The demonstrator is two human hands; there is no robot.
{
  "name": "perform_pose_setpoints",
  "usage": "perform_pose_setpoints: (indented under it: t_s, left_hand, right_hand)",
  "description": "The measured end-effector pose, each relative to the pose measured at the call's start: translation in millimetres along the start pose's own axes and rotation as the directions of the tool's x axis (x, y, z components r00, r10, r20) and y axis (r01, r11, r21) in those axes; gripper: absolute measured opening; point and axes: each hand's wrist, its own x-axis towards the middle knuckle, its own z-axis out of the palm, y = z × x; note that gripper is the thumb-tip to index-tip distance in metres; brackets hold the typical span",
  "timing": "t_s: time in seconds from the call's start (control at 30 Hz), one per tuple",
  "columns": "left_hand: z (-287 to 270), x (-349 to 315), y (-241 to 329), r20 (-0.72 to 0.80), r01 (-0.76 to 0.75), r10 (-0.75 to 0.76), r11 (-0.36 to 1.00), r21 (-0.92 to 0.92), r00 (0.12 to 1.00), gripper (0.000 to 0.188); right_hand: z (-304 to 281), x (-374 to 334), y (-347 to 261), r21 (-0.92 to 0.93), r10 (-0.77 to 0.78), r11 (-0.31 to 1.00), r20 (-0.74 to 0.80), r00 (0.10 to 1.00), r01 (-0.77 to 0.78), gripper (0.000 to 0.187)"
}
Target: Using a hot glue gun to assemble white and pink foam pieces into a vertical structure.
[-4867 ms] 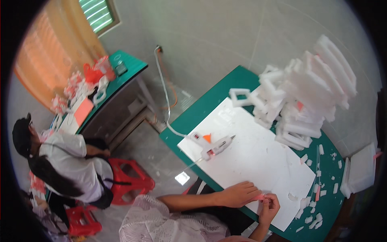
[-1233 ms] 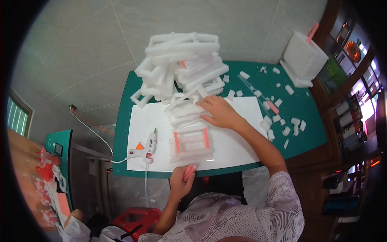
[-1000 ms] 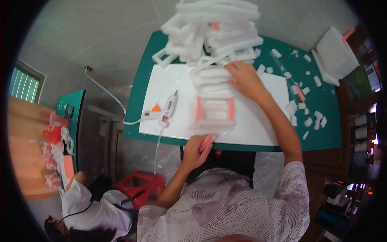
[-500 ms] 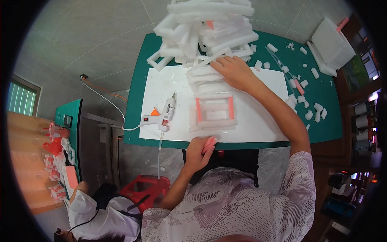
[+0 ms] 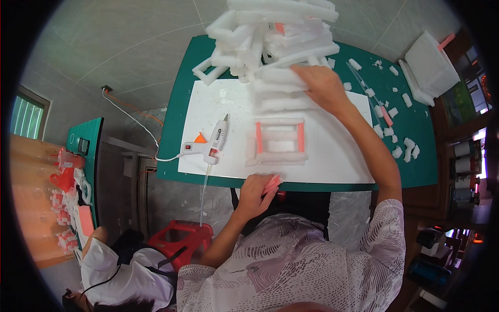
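Note:
On the white board, a flat foam frame (image 5: 280, 157) with white bars and two pink side strips lies in front of me. My right hand (image 5: 326, 89) is just beyond it, its fingers closed on the right end of a white foam frame (image 5: 280, 79). That foam is blurred, and its far edge runs up against the pile behind. Near the table's front edge my left hand (image 5: 253, 196) is closed around small pink foam pieces (image 5: 272, 183). A white glue gun (image 5: 210, 148) with an orange trigger lies left of the flat frame.
White foam frames (image 5: 296, 44) are heaped at the table's far side. Foam scraps (image 5: 392, 112) litter the green mat's right, near a white foam block (image 5: 431, 62). The gun's cord (image 5: 132, 117) runs left to the wall. A red stool (image 5: 179, 239) and another person (image 5: 125, 275) are at lower left.
My right hand has shifted to the right, and the white foam frame at its fingers has moved with it. My left hand stays at the table edge with the pink foam. The view has tilted slightly.

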Motion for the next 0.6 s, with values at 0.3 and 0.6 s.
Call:
perform_pose_setpoints:
  t_s: [0.3, 0.6]
  left_hand:
    - [-1, -2, -1, -0.006, 0.009, -0.009, 1.0, 0.017, 1.0, 0.035]
    - [4, -10, -9, -0.01, -0.004, 0.005, 0.998, 0.064, 1.0, 0.034]
  right_hand:
    - [-101, -1, -34, 0.5, 0.352, 0.779, 0.15, 0.924, -0.378, 0.06]
    - [-70, -29, -105, 0.535, 0.054, 0.798, 0.398, 0.916, -0.279, 0.064]
